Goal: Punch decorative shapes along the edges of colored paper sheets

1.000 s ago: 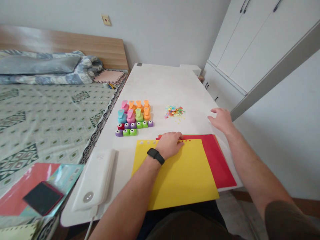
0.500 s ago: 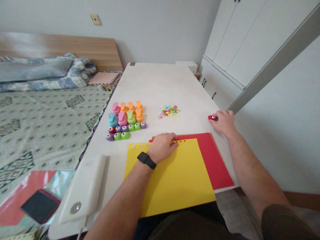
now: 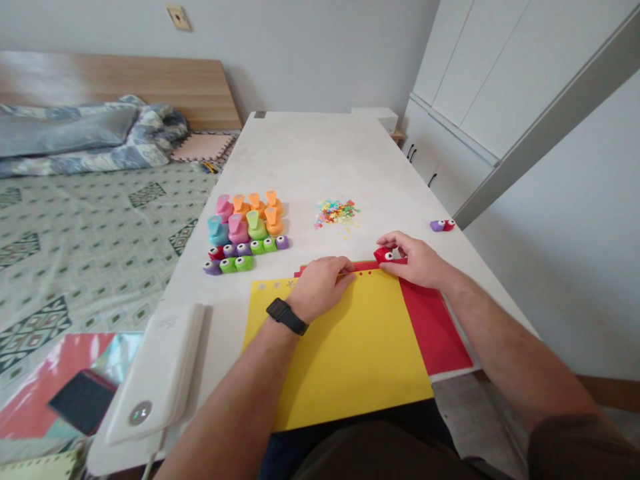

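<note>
A yellow paper sheet point(image 3: 350, 353) with a row of small punched shapes along its far edge lies over red paper point(image 3: 437, 327). My left hand point(image 3: 323, 283) pinches that far edge, thumb on top and fingers curled over. A small red craft punch point(image 3: 384, 255) is gripped in my right hand point(image 3: 415, 262), just by the yellow sheet's far right corner. Whether the punch touches the paper I cannot tell. Farther right on the table, a purple punch point(image 3: 437, 227) and another red punch point(image 3: 449, 225) stand side by side.
Rows of coloured punches, with an orange one point(image 3: 273, 221) among them, stand at the left. Paper confetti point(image 3: 339, 212) is heaped mid-table. A white laminator-like device point(image 3: 165, 360) lies near the left edge. A phone point(image 3: 84, 401) rests on the bed point(image 3: 125, 267) beyond.
My right hand has come left from the table's right side to the yellow sheet's corner, now with a red punch. A purple and a red punch stand where it was. My left hand stays put.
</note>
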Available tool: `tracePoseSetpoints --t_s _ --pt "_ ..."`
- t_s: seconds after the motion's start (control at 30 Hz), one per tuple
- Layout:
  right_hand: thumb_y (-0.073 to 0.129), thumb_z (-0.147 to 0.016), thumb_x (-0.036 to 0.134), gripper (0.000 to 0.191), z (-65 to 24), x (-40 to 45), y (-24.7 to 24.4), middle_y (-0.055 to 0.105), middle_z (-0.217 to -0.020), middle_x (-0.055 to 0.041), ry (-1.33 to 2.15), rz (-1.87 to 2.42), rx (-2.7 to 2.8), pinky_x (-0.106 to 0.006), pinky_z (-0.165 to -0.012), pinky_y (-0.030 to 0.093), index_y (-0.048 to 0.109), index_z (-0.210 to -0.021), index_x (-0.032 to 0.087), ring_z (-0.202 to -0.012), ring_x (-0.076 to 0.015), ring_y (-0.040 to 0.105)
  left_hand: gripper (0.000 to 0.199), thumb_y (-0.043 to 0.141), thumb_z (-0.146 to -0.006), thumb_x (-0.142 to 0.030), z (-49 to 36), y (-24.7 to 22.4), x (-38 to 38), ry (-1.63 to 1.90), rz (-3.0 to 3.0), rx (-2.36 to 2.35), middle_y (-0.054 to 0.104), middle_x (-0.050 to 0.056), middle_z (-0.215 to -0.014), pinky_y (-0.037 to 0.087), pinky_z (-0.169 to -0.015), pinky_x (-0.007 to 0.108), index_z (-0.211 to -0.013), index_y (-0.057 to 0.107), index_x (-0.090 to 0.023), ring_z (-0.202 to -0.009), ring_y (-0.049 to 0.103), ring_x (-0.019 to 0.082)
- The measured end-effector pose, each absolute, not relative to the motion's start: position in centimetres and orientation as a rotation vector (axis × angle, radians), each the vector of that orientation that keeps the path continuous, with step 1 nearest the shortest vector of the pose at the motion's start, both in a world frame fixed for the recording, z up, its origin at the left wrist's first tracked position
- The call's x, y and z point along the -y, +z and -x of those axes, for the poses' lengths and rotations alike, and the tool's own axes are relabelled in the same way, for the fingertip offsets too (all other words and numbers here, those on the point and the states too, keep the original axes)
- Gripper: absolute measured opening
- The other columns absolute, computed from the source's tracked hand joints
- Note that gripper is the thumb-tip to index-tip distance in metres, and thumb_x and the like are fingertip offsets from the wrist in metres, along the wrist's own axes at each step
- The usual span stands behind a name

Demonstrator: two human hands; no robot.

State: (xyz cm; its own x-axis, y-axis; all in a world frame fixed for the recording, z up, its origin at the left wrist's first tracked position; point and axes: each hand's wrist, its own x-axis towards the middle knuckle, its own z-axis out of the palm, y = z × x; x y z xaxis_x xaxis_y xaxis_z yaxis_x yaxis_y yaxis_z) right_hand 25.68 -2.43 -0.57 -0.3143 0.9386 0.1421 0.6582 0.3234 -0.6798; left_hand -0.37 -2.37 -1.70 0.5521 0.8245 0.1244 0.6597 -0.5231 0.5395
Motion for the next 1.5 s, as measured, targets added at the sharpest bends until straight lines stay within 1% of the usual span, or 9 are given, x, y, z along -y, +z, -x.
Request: tracePoseSetpoints --t_s 0.07,0.17,0.37,0.6,0.77,0.93,1.33,1.5 --pt "0.072 -0.083 0.029 0.044 -25.6 2.5 -0.5 0.071 -0.115 -0.0054 0.742 1.360 2.105 -0.034 -0.085 0.049 0.064 -0.126 0.024 -0.095 -0.0204 0.066 0.011 0.059 -0.095 -0.028 0.3 -1.6 2.4 0.528 -2.360 -1.197 0.073 0.003 -0.092 0.047 -0.074 0.031 -0.095 0.068 -0.021 -0.085 0.066 0.020" --pt "0.072 -0.083 0.028 0.037 -25.5 2.4 -0.6 0.071 -0.113 -0.0050 0.776 1.341 2.114 -0.034 -0.088 0.050 0.068 -0.119 0.024 -0.096 -0.0206 0.066 0.010 0.059 -0.094 -0.027 0.4 -1.6 2.4 0.558 -2.362 -1.183 0.072 0.003 -0.092 0.047 -0.075 0.031 -0.096 0.068 -0.021 -0.085 0.066 0.019" --pt "0.077 -0.079 0.030 0.038 -24.8 2.6 -0.8 0.072 -0.108 -0.0040 0.845 1.381 2.054 -0.033 -0.086 0.051 0.069 -0.116 0.022 -0.091 -0.0190 0.066 0.009 0.060 -0.094 -0.027 0.4 -1.7 2.5 0.579 -2.354 -1.181 0.072 0.002 -0.092 0.048 -0.075 0.031 -0.095 0.067 -0.021 -0.085 0.066 0.019" --pt "0.079 -0.077 0.032 0.040 -24.5 2.7 -1.2 0.073 -0.104 -0.0031 0.883 1.414 2.014 -0.034 -0.083 0.051 0.068 -0.115 0.023 -0.087 -0.0186 0.065 0.010 0.058 -0.095 -0.027 0.5 -1.9 2.6 0.607 -2.352 -1.165 0.072 0.003 -0.092 0.047 -0.074 0.030 -0.095 0.067 -0.021 -0.084 0.065 0.019" --pt "0.080 -0.076 0.032 0.039 -24.3 2.8 -1.1 0.071 -0.097 -0.0016 0.905 1.427 2.015 -0.032 -0.079 0.050 0.067 -0.111 0.022 -0.082 -0.0172 0.063 0.010 0.059 -0.095 -0.026 0.5 -1.9 2.6 0.628 -2.358 -1.157 0.072 0.002 -0.090 0.046 -0.073 0.030 -0.093 0.067 -0.021 -0.082 0.064 0.018" --pt "0.081 -0.075 0.035 0.040 -24.4 2.7 -1.1 0.070 -0.092 -0.0006 0.933 1.439 1.982 -0.032 -0.075 0.049 0.067 -0.110 0.022 -0.078 -0.0165 0.062 0.010 0.059 -0.095 -0.026 0.5 -1.8 2.6 0.625 -2.352 -1.163 0.072 0.002 -0.089 0.047 -0.073 0.030 -0.094 0.067 -0.021 -0.082 0.064 0.018" --pt "0.081 -0.074 0.040 0.041 -24.8 2.5 -1.5 0.070 -0.090 -0.0015 1.009 1.423 1.942 -0.031 -0.071 0.050 0.066 -0.107 0.021 -0.077 -0.0171 0.063 0.011 0.058 -0.094 -0.026 0.5 -1.4 2.6 0.597 -2.351 -1.181 0.073 0.004 -0.090 0.048 -0.074 0.031 -0.093 0.068 -0.021 -0.084 0.066 0.019" --pt "0.082 -0.074 0.037 0.041 -24.6 2.7 -1.4 0.071 -0.093 -0.0010 1.024 1.423 1.974 -0.032 -0.075 0.050 0.066 -0.108 0.021 -0.080 -0.0173 0.063 0.010 0.059 -0.094 -0.025 0.5 -1.3 2.6 0.607 -2.360 -1.176 0.072 0.003 -0.089 0.047 -0.073 0.030 -0.093 0.067 -0.021 -0.082 0.065 0.018"
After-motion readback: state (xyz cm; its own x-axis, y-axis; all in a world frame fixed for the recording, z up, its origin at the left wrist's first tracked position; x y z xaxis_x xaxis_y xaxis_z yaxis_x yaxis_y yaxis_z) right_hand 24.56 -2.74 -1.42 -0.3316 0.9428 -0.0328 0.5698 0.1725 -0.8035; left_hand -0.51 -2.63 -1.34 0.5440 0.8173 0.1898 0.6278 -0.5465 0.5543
